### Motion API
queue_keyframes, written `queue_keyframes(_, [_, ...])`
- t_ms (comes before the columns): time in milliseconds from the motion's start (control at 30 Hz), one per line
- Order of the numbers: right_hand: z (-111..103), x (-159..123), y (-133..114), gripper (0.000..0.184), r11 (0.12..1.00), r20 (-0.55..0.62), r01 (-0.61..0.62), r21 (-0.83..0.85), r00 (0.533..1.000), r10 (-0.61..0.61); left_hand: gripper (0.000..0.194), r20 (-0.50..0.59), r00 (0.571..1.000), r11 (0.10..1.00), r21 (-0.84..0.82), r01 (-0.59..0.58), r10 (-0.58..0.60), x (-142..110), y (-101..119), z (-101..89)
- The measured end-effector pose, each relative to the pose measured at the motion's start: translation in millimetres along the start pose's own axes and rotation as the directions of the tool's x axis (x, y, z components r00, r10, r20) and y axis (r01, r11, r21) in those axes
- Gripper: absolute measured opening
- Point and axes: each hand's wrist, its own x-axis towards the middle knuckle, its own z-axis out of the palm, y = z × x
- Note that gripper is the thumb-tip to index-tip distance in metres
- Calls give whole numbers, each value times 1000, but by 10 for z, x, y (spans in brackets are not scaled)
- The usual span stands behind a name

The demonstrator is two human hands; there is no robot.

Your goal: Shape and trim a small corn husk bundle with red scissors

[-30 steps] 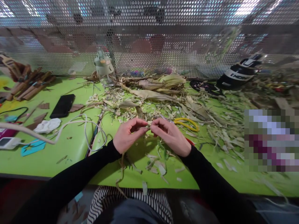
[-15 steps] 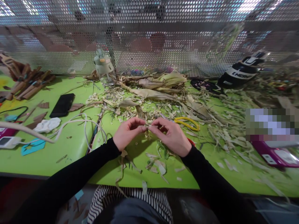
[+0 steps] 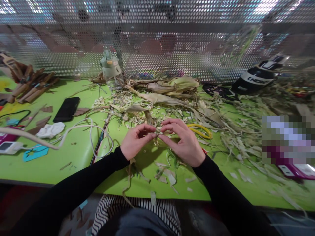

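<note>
My left hand point(image 3: 136, 141) pinches a small knotted bit of dry husk point(image 3: 157, 141) between thumb and forefinger, above the green table. My right hand point(image 3: 185, 141) meets it from the other side, thumb and forefinger tips at the same bit, the other fingers loosely raised. Frayed pale ends hang below the fingertips; the fingers partly hide the piece. Beyond the hands lie long dried corn husks point(image 3: 163, 98) amid shredded scraps. Scissors with yellow handles point(image 3: 203, 130) lie just past my right hand. Husk scraps point(image 3: 169, 177) are scattered nearer me.
A clear drink bottle point(image 3: 112, 72) and a dark bottle point(image 3: 256, 78) stand before the perforated metal screen point(image 3: 157, 55). On the left are a phone point(image 3: 66, 109), a white cable point(image 3: 91, 131) and brown rolled bundles point(image 3: 36, 87). A purple power strip point(image 3: 292, 168) sits right.
My right hand's fingers have lifted and spread somewhat, its fingertips shifting slightly around the husk bit. The left hand keeps its pinch. The whole view has shifted a little.
</note>
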Motion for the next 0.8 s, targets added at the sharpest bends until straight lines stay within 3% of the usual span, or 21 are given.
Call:
queue_keyframes(100, [-23, 2, -8, 4, 993, 12, 73, -89, 997, -73, 17, 36, 999, 998, 43, -40, 39, -12, 0, -10])
queue_keyframes(400, [-79, -19, -7, 3, 994, 100, 106, 11, 989, -107, 19, 154, 988, 997, 66, -42, 31, -44, 1, -33])
queue_keyframes(667, [-58, -10, 49, 13, 998, 71, 13, 60, 997, -17, 19, -14, 999, 998, 45, -31, 32, -40, 54, 65])
queue_keyframes(800, [-21, -7, 24, 9, 997, 17, -14, 71, 1000, 12, 21, -21, 999, 997, 57, -48, 50, -38, 73, 61])
